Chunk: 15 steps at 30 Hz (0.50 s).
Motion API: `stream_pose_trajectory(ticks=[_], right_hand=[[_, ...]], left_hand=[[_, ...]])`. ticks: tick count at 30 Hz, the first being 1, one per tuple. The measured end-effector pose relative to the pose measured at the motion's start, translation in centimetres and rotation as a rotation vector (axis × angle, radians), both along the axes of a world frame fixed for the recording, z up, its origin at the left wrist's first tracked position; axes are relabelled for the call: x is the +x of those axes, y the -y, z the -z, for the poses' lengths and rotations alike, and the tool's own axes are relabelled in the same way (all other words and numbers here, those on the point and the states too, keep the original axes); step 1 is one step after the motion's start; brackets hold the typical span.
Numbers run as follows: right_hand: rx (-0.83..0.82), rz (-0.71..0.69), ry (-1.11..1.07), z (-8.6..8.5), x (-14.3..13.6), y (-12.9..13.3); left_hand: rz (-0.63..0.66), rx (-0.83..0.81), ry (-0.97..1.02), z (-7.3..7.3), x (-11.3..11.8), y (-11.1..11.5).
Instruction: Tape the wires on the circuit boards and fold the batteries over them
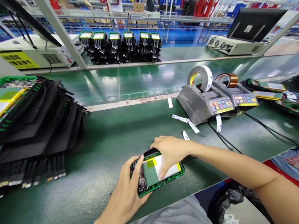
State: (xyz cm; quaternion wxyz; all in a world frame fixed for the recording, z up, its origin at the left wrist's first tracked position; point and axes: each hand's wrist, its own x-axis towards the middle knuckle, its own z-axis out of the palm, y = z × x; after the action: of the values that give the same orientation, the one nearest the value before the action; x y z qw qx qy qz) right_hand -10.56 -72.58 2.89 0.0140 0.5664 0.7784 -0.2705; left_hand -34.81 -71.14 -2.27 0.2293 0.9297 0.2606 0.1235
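Observation:
A green-framed electronic device (153, 178) lies tilted near the table's front edge. It shows a circuit board at its left end and a flat white battery (171, 167) with yellow tape. My left hand (127, 186) is closed around the device's left end, thumb below and fingers along the far side. My right hand (170, 151) reaches over the far edge, its thumb pressed on the battery and its other fingers behind the black back part. Part of the device's far side is hidden by that hand.
Several stacked black-panelled devices (39, 121) stand at left, with more in a row (121, 46) at the back. Two tape dispensers (206, 102) sit at right, with loose white tape strips (180, 118) beside them. A black-bagged bin (228, 201) is below the table edge.

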Motion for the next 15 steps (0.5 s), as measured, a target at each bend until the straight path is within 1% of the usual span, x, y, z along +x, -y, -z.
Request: stream_pose_trajectory(ticks=[2, 4, 5, 7, 9, 11, 12, 13, 14, 15], right_hand=[[-0.015, -0.065, 0.007, -0.3, 0.0, -0.2], [0.041, -0.087, -0.001, -0.8, -0.1, 0.2], [0.070, -0.073, -0.006, -1.0, -0.2, 0.6], [0.070, -0.034, -0.007, -1.4, -0.4, 1.4], [0.036, 0.008, -0.001, -1.5, -0.6, 2.1], [0.039, 0.045, -0.015, -1.4, -0.7, 2.7], [0.051, 0.069, -0.038, -1.3, -0.7, 2.9], [0.062, 0.107, -0.069, -1.3, -0.7, 3.1], [0.071, 0.165, -0.102, -1.3, -0.7, 3.2], [0.082, 0.243, -0.137, -1.3, -0.7, 3.3]], left_hand=[[0.038, 0.116, 0.031, 0.2, -0.3, 0.1], [0.079, 0.237, 0.073, 0.3, -0.6, 0.2], [0.098, 0.283, 0.094, 0.4, -0.7, 0.2], [0.127, 0.334, 0.123, 0.7, -0.9, 0.1], [0.143, 0.346, 0.119, 0.8, -0.9, 0.1], [0.151, 0.355, 0.115, 0.7, -0.9, 0.0], [0.134, 0.361, 0.125, 0.6, -0.9, 0.0], [0.087, 0.355, 0.141, 0.4, -1.0, 0.0], [0.006, 0.327, 0.161, 0.2, -1.0, -0.1], [-0.103, 0.269, 0.183, -0.1, -1.1, -0.1]])
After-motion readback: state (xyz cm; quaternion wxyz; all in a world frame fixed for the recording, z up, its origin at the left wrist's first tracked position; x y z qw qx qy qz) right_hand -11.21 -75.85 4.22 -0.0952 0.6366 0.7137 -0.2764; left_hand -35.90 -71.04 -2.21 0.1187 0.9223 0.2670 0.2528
